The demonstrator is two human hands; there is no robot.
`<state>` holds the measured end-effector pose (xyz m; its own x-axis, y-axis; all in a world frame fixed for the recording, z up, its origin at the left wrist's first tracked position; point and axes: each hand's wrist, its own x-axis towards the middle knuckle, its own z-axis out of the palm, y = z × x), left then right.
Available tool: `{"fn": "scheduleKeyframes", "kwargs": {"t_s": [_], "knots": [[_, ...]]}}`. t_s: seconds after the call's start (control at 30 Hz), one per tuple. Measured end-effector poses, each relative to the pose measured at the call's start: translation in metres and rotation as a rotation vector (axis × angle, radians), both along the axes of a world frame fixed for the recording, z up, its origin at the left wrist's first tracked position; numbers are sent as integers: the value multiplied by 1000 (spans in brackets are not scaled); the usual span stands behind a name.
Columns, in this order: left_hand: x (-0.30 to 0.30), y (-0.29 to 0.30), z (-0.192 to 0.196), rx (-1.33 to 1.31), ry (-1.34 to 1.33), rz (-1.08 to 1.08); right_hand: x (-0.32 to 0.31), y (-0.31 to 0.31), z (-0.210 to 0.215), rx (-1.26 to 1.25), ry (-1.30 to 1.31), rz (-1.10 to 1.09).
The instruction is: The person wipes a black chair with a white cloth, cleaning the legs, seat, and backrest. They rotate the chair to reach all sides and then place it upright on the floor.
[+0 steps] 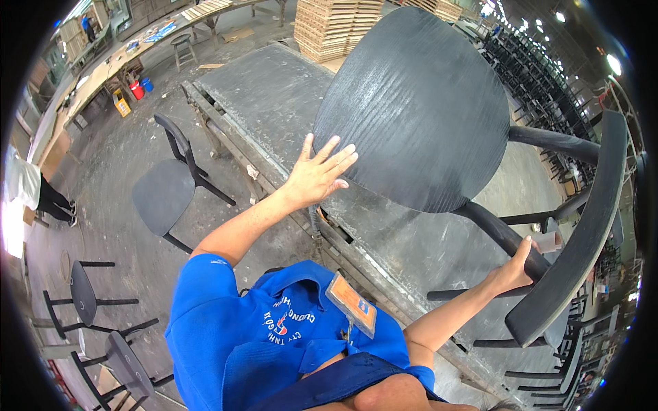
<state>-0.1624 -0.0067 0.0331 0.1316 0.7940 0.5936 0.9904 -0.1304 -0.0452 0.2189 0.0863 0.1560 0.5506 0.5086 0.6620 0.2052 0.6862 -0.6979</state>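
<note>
A black wooden chair (418, 109) is tilted before me, its rounded seat with visible grain facing up and its curved backrest (576, 253) at the right. My left hand (317, 175) lies with fingers spread against the seat's near left edge, holding nothing. Farther right, my right hand (515, 269) is closed around the chair's post close to the backrest, thumb on top. Just past that thumb a small pinkish-brown curved piece (548, 241) shows; I cannot tell whether my fingers hold it. The fingers are mostly hidden behind the post.
Under the chair stretches a grey worktable (253, 89) with a worn edge. Another black chair (164, 188) stands on the floor at left, more lie lower left. Stacked wooden boards (322, 31) rise behind; many dark chair frames (541, 82) fill the right. A person (34, 181) stands far left.
</note>
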Motion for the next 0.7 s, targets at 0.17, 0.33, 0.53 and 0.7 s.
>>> {"fn": "scheduleKeyframes", "kwargs": {"t_s": [0.17,0.33,0.53,0.7], "knots": [[9,3,0,68,-66,175,-1,-19,-9,10,-3,-33],[25,3,2,-113,-110,57,-3,-36,-15,-13,-47,-37],[-36,54,28,99,-24,211,-3,-48,-23,-38,-105,-74],[-79,148,113,405,-286,-56,1,-73,-41,-76,-179,-146]]}}
